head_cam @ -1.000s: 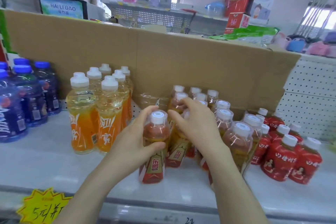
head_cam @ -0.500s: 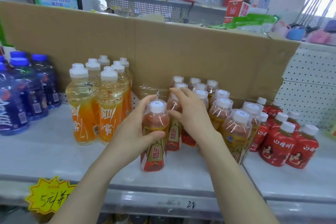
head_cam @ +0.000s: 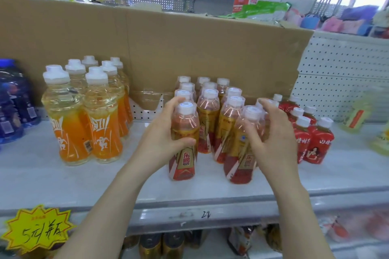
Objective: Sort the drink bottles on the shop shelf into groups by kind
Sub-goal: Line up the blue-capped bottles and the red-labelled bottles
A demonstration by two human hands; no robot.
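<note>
My left hand is wrapped around a small amber bottle with a red-and-gold label, upright at the front left of its group. My right hand curls around the right side of another amber bottle at the front right, fingers touching it. Tall orange-label bottles with white caps stand in a cluster to the left. Small red-label bottles stand to the right. Blue bottles sit at the far left edge.
A cardboard sheet lines the shelf back, with white pegboard to its right. The white shelf board has bare room in front of the bottles. A yellow price tag hangs on the front rail. More goods sit on the shelf below.
My right hand moved from the middle of the amber group to the front right bottle. My left hand stays on the front left bottle. The view shifted closer.
</note>
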